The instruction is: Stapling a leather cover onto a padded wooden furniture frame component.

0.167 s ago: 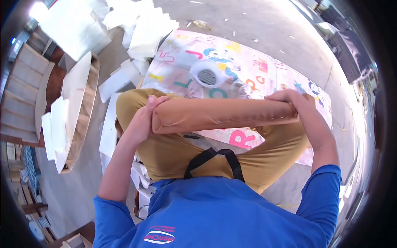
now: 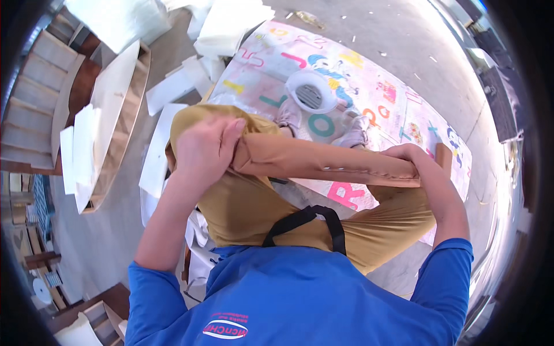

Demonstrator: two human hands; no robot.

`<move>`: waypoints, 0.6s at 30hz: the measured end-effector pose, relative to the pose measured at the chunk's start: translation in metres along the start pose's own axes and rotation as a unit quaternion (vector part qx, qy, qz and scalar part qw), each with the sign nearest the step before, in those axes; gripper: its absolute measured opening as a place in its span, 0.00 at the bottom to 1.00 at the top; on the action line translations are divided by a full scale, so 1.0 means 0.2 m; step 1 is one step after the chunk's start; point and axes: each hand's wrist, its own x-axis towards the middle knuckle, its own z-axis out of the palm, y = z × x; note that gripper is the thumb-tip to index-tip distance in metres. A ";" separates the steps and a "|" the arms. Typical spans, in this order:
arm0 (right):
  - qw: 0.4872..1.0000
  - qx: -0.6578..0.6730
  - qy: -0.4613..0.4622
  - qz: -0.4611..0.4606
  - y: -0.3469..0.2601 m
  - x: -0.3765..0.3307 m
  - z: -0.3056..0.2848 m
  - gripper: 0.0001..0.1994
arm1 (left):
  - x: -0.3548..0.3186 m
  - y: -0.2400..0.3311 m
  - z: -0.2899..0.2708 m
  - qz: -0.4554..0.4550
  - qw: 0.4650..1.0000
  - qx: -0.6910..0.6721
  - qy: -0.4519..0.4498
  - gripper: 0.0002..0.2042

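Across my lap lies a long padded block (image 2: 323, 157) wrapped in tan, leather-like fabric, with a row of staples along its near edge. At its left end my left hand (image 2: 206, 147) is closed on the folded cover, thumb on top, its outer part smeared by motion. My right hand (image 2: 411, 157) wraps round the right end, its fingers partly hidden behind the block. Another brown end piece (image 2: 443, 158) shows just beyond the right hand. Between my feet sits a white round tub (image 2: 293, 92) with grey strips inside.
A mat with coloured letters (image 2: 358, 75) covers the floor ahead. White foam sheets (image 2: 228, 29) are piled at the far left. Curved wooden frames (image 2: 107, 121) stand on the left, and a dark bulky object (image 2: 502, 104) is at the right.
The block's left end has risen slightly and its right end has dipped, so it tilts. My left hand has turned over the end fold. The whole view has shifted a little.
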 end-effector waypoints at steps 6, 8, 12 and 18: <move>0.996 -0.043 -0.069 0.038 -0.19 0.03 -0.06 0.24 | 0.08 0.19 0.03 0.296 0.954 -0.039 0.030 0.24; 0.994 -0.062 -0.072 0.050 -0.15 0.02 -0.08 0.23 | 0.16 0.17 0.02 0.277 0.957 -0.085 -0.034 0.25; 0.978 -0.184 -0.074 0.058 -0.12 0.06 -0.09 0.22 | 0.34 0.17 0.04 0.175 0.956 -0.164 -0.169 0.24; 0.808 -0.066 0.262 -0.524 -0.28 -0.26 0.17 0.11 | 0.37 0.26 0.10 0.213 0.957 -0.095 -0.174 0.24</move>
